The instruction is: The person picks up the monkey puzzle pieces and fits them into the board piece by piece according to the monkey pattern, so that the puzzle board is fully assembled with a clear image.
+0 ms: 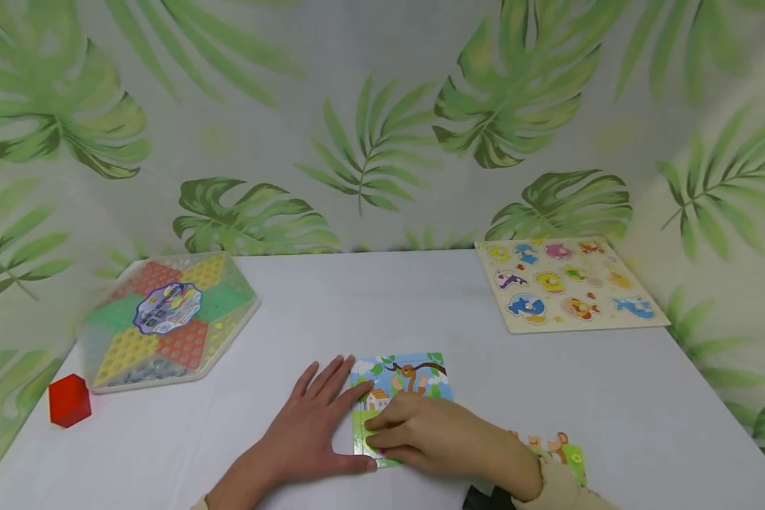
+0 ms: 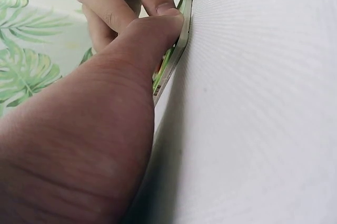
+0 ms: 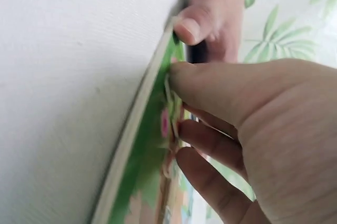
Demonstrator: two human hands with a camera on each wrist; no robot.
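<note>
A small square jigsaw puzzle (image 1: 430,368), showing a house, sky and a branch, lies on the table before me. My left hand (image 1: 312,425) spreads along its left side, thumb on the near left corner and index finger over the picture. In the left wrist view, that thumb rests on the edge of the puzzle board (image 2: 181,45). With curled fingers, my right hand (image 1: 421,428) pinches a puzzle piece (image 3: 171,97) against the lower left part of the picture. The right hand covers much of the lower right part of the puzzle in the head view.
Loose puzzle pieces (image 1: 570,453) lie by my right forearm, with a black object (image 1: 484,498) at the near edge. A hexagonal checkers board (image 1: 168,322) stands at the left behind a red box (image 1: 69,401). A wooden animal puzzle (image 1: 551,287) lies far right.
</note>
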